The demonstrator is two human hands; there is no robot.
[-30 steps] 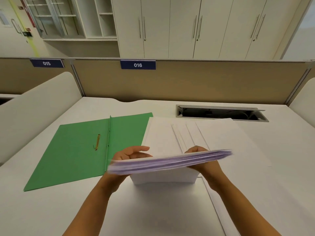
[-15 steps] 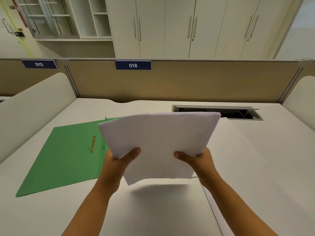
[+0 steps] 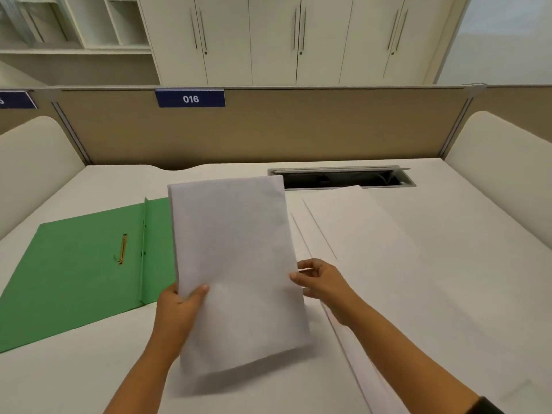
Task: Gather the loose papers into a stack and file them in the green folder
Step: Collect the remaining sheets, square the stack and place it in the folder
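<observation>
At the centre of the frame I hold the stack (image 3: 236, 264) of white papers, lifted above the desk (image 3: 89, 380) and standing in portrait position, its top leaning away from me. My left hand (image 3: 176, 309) grasps its lower left edge, with the thumb lying on the front sheet and the other fingers hidden behind. My right hand (image 3: 321, 282) is at the right edge of the stack, about at middle height; the thumb and the fingertips are curled and touch this edge, but I cannot tell if they really pinch the paper or only rest against it. The stack throws a soft shadow on the desk under its lower edge.

To the left of the frame the green folder (image 3: 77, 276) lies open and flat on the desk, with its brass fastener (image 3: 122, 248) near the fold. The left side of the stack covers a part of the folder's right half from view.

On the right side, more loose sheets (image 3: 373, 249) lie flat on the desk, overlapping each other, and they reach from the cable slot (image 3: 343, 178) in the upper middle down toward the lower right. A blue label (image 3: 190, 98) with 016 sits on the partition behind the desk.
</observation>
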